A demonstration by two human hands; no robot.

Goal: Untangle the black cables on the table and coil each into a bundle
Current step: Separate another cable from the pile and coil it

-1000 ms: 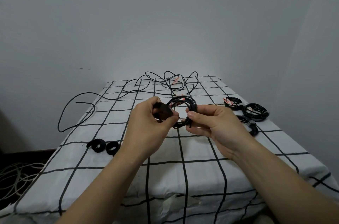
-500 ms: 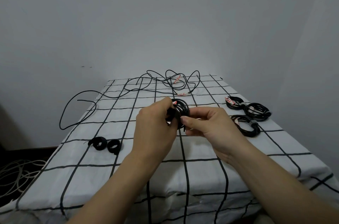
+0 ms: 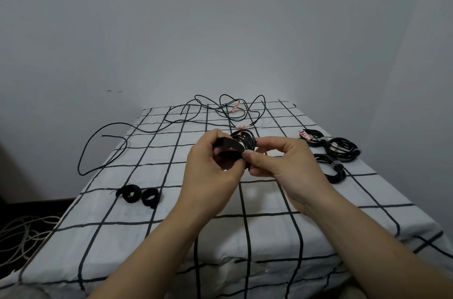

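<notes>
Black rubbery cord, wound into a tight, round coiled cable, sits between two bare hands held above the middle of the desk. The left hand has its grip closed on a flat, matte black strap, thumb and fingers curled round the band where it bends in a wide loop against the coil. The right hand pinches the coil's near edge, its thumb on top and its fingers curled behind.

A creased white cloth, printed with a grid of thin black lines, covers the desk and hangs over its near edge. At the far end a loose cable sprawls in thin open loops, with small pale tags marked in red, and one long loop hangs past the left edge. To the right of the hands lie three finished bundles, glossy rings set close together, one with a white-and-red tag. Left of the hands lie two small, fuzzy strap rolls, side by side and touching. Pale cords tangle on the dark floor at lower left. A plain grey wall stands behind.
</notes>
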